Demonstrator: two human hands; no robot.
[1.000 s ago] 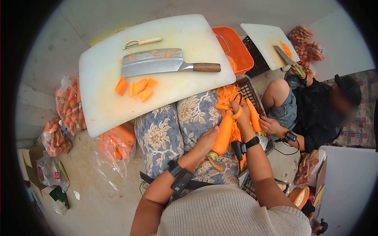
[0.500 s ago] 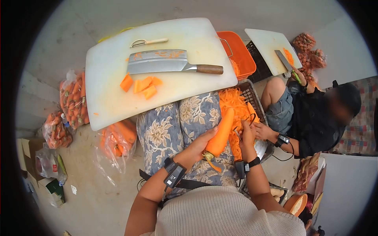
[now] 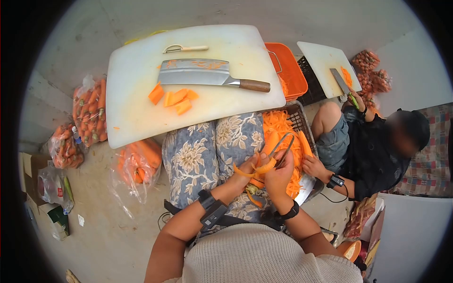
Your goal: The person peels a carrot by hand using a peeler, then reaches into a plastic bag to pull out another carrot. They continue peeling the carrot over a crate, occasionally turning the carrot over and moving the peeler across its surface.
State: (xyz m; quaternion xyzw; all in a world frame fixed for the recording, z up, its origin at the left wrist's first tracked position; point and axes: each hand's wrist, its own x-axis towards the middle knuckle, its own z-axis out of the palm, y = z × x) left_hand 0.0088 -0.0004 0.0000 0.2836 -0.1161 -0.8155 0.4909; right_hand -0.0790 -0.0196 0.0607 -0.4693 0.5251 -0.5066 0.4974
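Over my patterned lap, my left hand is wrapped round a large carrot, whose stem end points toward me. My right hand is closed on a metal-looped peeler close beside my left hand. An orange peel strip curls between the two hands, and another strip hangs below the stem end. Just beyond them, shredded carrot fills a dark crate. A person's hand at the crate's right side touches a long carrot piece.
A white cutting board holds a cleaver, a peeler and carrot chunks. An orange bin stands behind the crate. Bagged carrots lie left. At right, a person sits beside another board.
My right hand has moved left, bringing the peeler over the carrot beside my left hand. Peel strips now show between my hands. The view has shifted slightly.
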